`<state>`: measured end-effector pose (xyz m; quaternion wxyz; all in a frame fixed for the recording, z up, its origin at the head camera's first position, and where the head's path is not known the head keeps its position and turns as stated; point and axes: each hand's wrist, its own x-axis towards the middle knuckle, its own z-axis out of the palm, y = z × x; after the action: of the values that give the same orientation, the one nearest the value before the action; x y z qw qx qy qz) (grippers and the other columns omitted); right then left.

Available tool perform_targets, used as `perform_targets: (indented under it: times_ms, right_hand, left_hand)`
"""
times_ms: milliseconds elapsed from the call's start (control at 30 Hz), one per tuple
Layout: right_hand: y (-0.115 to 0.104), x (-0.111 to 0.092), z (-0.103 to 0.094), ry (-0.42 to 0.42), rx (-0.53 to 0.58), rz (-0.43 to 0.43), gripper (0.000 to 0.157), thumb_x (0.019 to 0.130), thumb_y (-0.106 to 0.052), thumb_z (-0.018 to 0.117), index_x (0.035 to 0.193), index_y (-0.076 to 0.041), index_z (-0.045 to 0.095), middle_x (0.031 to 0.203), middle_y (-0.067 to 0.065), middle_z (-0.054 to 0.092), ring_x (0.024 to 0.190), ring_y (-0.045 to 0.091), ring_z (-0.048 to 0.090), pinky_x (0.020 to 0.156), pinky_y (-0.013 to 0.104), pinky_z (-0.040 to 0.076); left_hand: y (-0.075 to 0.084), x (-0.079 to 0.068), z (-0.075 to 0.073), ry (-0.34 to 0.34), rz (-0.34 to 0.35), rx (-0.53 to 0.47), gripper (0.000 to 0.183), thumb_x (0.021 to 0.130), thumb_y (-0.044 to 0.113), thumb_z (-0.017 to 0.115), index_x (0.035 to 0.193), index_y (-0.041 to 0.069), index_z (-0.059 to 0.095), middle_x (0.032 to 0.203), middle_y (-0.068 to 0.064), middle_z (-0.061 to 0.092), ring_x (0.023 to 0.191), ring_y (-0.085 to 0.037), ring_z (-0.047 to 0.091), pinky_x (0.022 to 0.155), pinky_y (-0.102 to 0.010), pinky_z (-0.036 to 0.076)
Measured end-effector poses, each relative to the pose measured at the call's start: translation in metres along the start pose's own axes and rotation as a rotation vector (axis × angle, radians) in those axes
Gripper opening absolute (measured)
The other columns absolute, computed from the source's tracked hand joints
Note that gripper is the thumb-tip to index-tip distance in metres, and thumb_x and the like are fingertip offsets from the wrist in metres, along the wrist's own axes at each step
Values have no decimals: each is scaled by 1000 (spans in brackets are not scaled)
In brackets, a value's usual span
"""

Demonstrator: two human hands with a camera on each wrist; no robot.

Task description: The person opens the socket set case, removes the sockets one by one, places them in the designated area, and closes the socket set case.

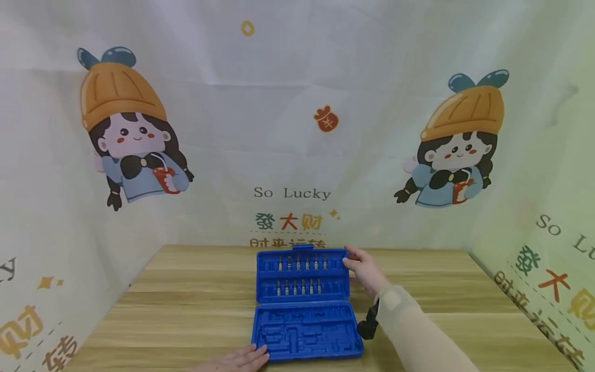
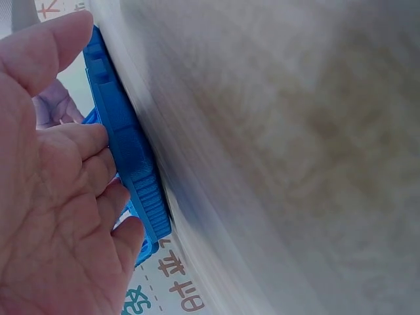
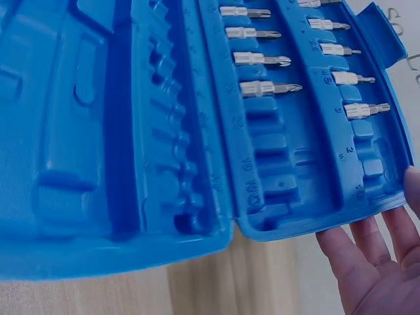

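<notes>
A blue plastic screwdriver-bit case (image 1: 307,352) lies opened out on the table, its lid (image 1: 302,276) tilted up at the back. Two rows of silver screwdriver bits (image 3: 262,88) sit in the lid's slots, with vacant slots at the row ends. The lower half shows moulded hollows with nothing in them. My right hand (image 1: 365,269) pinches the lid's right edge near its top corner, thumb on the inner face and fingers behind. At the front left corner, my left hand (image 1: 241,360) rests its fingertips against the case's side, the fingers nearly straight.
The wood-grain table (image 1: 195,299) extends to both sides of the case. Close behind it hangs a pale printed cloth backdrop (image 1: 223,134), which also covers both sides. A black wrist device (image 1: 369,325) on the right arm hangs beside the case's right edge.
</notes>
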<state>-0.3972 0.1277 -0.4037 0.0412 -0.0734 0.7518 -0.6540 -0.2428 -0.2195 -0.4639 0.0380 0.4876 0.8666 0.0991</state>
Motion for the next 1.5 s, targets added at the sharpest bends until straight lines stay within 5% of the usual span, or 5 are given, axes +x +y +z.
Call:
perform_targets:
  times_ms: [567,833,1000,1233,1500]
  right_hand:
    - [19,19,5,23,-235,130,54,79,19,52,133,11,49,118,22,60,94,27,63,77,41,54]
    - [29,20,5,-25,-392,158,56,79,16,54,134,16,44,128,31,53,115,40,55,90,48,48]
    - [31,21,8,-42,-414,168,56,78,17,55,133,18,43,128,32,53,113,39,57,90,48,48]
    - [31,13,4,-72,-403,144,52,86,12,53,136,18,39,131,32,51,119,41,53,92,48,47]
    - [11,-30,0,-284,-714,-60,57,96,-24,61,143,1,42,144,22,43,132,42,39,103,55,34]
  left_hand:
    - [-9,-7,5,99,157,-82,53,101,27,46,148,3,36,148,-16,40,137,-26,37,101,-35,41]
    - [-17,-7,23,337,365,381,65,101,32,50,153,7,21,144,-14,45,134,-22,41,111,-16,11]
    - [-15,-7,16,273,341,212,62,102,27,46,154,9,16,147,-17,41,137,-23,36,110,-13,9]
    - [-11,-7,6,217,292,168,56,102,27,45,151,4,29,138,-22,50,130,-28,46,102,-28,40]
    - [-14,-4,10,267,344,267,66,101,26,47,154,10,11,141,-19,48,135,-22,40,109,-12,10]
